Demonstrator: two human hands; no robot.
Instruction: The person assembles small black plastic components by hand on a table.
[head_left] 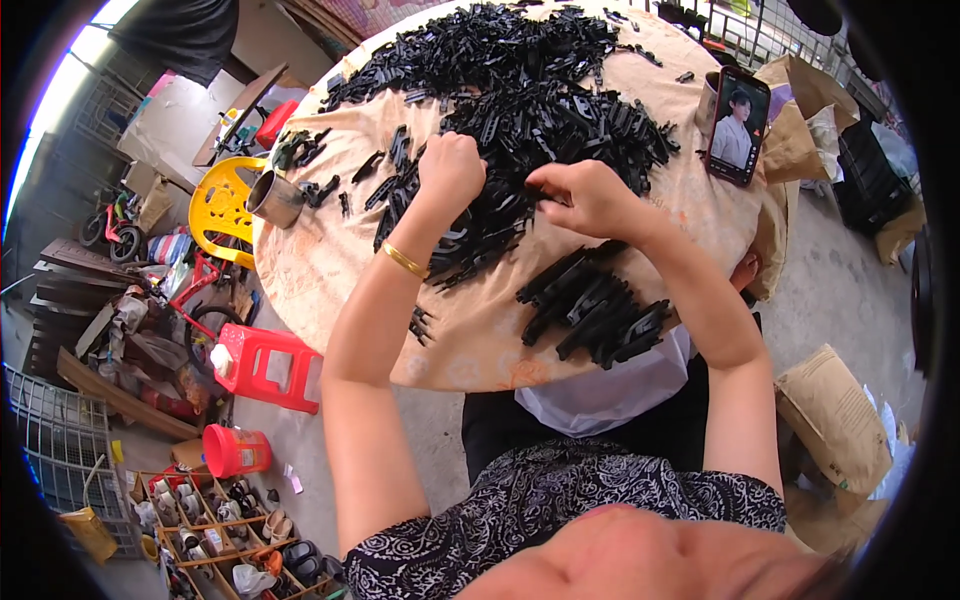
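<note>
A round table [330, 265] with a peach patterned cloth carries a big heap of small black plastic parts [500, 50]. Over the near side of the heap, my left hand [453, 168] is closed in a fist, a gold bangle [404, 262] on its wrist; whatever it may hold is hidden. To its right, my right hand [585, 198] has thumb and forefinger bent toward each other at the dark parts; the pinched thing, if any, blends into the heap. Longer black pieces [600, 305] lie side by side in a neat group at the table's near edge.
A phone [738, 127] stands upright on the right, with paper bags [800, 110] beyond. A metal cup [275, 199] sits at the left rim. Off the table are a yellow chair [220, 210], red stool [268, 365], red bucket [237, 450], shoe rack [210, 525] and white plastic bag [610, 390].
</note>
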